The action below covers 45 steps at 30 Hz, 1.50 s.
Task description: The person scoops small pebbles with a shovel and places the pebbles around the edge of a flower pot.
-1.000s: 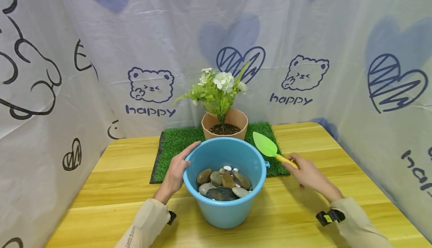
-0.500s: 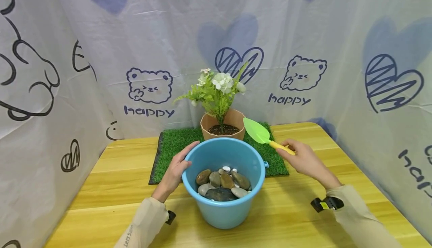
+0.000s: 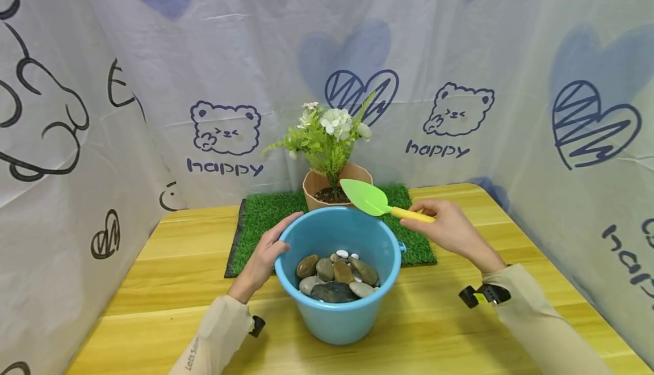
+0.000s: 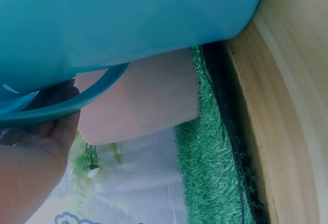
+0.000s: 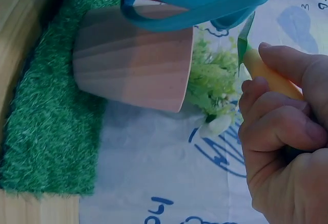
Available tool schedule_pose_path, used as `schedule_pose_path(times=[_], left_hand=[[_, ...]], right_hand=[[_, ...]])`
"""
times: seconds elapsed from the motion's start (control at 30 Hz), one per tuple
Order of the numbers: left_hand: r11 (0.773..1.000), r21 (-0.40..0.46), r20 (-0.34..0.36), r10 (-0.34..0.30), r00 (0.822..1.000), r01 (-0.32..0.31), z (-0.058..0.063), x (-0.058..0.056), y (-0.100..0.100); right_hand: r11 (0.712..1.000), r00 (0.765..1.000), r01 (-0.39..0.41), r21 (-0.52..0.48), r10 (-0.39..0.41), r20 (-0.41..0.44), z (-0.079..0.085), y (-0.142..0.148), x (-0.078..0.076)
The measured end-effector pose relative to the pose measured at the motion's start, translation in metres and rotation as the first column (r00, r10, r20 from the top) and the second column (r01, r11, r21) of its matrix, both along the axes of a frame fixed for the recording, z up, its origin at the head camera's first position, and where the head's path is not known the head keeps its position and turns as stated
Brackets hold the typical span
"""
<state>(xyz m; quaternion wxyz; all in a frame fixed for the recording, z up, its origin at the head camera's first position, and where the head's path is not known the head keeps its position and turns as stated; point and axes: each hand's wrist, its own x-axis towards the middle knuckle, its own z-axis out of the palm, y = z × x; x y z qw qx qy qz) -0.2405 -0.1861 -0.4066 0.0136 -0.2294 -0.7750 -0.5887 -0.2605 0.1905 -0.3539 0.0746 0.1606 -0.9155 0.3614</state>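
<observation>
A blue bucket (image 3: 339, 324) stands on the table with several smooth stones (image 3: 326, 270) inside, some dark or brown, a few small and white. My left hand (image 3: 261, 260) holds its left rim, thumb over the edge. In the left wrist view the bucket's handle (image 4: 77, 101) crosses in front of the fingers. My right hand (image 3: 449, 230) grips the yellow handle of a green trowel (image 3: 369, 196), whose blade points left above the bucket's far rim. Behind the blade is a potted plant (image 3: 332, 137) with white flowers and dark soil in its pinkish pot (image 5: 133, 60).
An artificial grass mat (image 3: 268, 210) lies under the pot, at the back of the wooden table (image 3: 168, 284). A printed cloth (image 3: 230, 51) hangs behind and on both sides.
My right hand has moved left and up with the trowel, bringing the blade from right of the bucket to over its far rim, before the pot. My left hand stays on the bucket.
</observation>
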Motion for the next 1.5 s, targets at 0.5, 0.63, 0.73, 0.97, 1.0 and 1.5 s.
schedule_pose_path(times=[0.5, 0.63, 0.73, 0.97, 1.0, 1.5], left_hand=[[1.0, -0.009, 0.006, -0.002, 1.0, 0.002, -0.001, 0.0, 0.001], [1.0, -0.015, -0.003, 0.002, 1.0, -0.002, -0.001, -0.001, 0.001], [1.0, -0.018, -0.014, 0.003, 1.0, -0.003, -0.001, -0.001, 0.001], [1.0, -0.029, -0.056, 0.006, 0.998, -0.008, -0.002, -0.003, 0.001], [1.0, -0.026, -0.06, 0.007, 0.998, -0.008, -0.003, -0.003, 0.001], [1.0, -0.006, -0.026, 0.021, 0.999, -0.021, -0.003, -0.001, 0.001]], right_hand=[[0.998, 0.998, -0.065, -0.004, 0.065, -0.005, 0.016, -0.013, 0.002], [0.997, 0.997, -0.073, 0.01, 0.073, -0.03, 0.016, -0.013, 0.001], [0.997, 0.996, -0.071, 0.013, 0.072, -0.05, 0.016, -0.012, 0.001], [0.994, 0.993, -0.105, 0.005, 0.105, -0.051, 0.015, -0.009, 0.001], [0.994, 0.993, -0.112, -0.003, 0.112, -0.046, 0.013, -0.009, 0.001], [0.988, 0.988, -0.152, -0.002, 0.152, -0.009, 0.01, -0.022, 0.0]])
